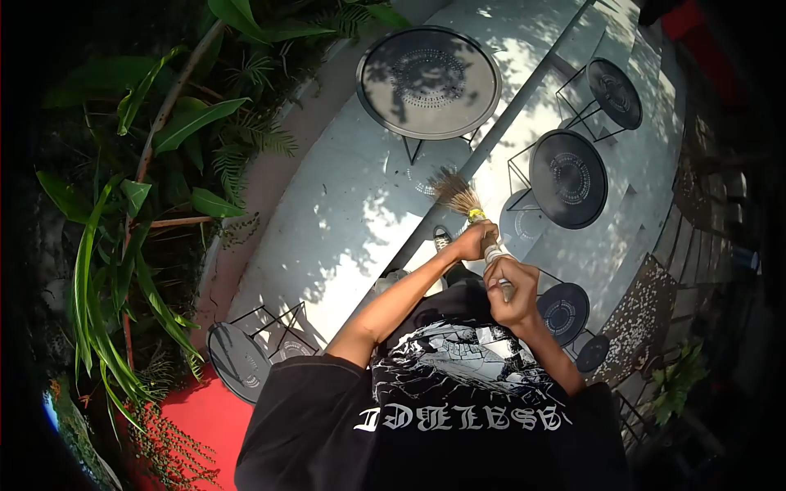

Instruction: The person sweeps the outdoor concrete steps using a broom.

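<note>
Both of my hands are wrapped round a broom, held out in front of my body. My left hand [477,240] grips it high, just below the yellow binding at the base of the bristles. Lower on the pale handle, my right hand [512,293] is closed near the butt end. The broom [456,192] has thin, tan bristles that fan out up and to the left, over the dark strip in the floor. Just beyond the bristles stands a large round black table [429,82] with a perforated pattern.
To the right are a round black table [568,178], a smaller one [614,93] and another round top [562,313] by my right forearm. A dark round table [239,362] stands at lower left. Leafy plants [164,147] line the left side, beside a red surface [205,421].
</note>
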Demonstrator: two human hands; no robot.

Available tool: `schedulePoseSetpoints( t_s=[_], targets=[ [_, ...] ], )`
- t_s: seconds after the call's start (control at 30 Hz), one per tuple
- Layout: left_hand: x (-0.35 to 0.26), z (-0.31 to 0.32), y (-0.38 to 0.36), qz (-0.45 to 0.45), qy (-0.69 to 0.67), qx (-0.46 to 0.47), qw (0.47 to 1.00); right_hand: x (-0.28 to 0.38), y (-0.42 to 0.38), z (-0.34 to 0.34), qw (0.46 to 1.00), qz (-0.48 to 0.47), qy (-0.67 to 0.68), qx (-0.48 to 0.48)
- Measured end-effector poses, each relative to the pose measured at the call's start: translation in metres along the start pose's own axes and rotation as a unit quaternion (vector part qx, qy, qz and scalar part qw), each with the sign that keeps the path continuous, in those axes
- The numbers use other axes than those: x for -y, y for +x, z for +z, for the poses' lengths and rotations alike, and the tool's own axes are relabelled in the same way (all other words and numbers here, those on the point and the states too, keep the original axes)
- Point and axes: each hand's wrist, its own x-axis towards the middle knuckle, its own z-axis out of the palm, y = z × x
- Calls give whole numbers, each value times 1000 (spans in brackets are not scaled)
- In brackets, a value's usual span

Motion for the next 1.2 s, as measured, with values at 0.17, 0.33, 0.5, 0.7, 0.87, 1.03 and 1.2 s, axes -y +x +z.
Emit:
schedulePoseSetpoints(
  t_s=[0.17,0.33,0.5,0.7,0.87,1.03,1.2],
  targets=[
    [-46,44,13,17,-52,37,998,29,2,-16,997,9,-64,42],
    [-119,-12,-40,-75,-16,-58,995,66,48,-3,971,-127,124,158],
    [-143,-76,-150,-111,172,-383,901,101,82,63,855,-209,236,411],
    [-190,-93,-305,-229,257,-595,726,145,47,177,746,-232,297,549],
    [-224,-65,-449,-306,140,-633,697,194,-22,283,704,-110,337,615],
    [-261,-31,-616,-325,153,-620,698,272,-132,411,531,-228,320,750],
    [-336,10,-799,-390,138,-660,627,361,-250,585,396,-136,276,865]
  ],
)
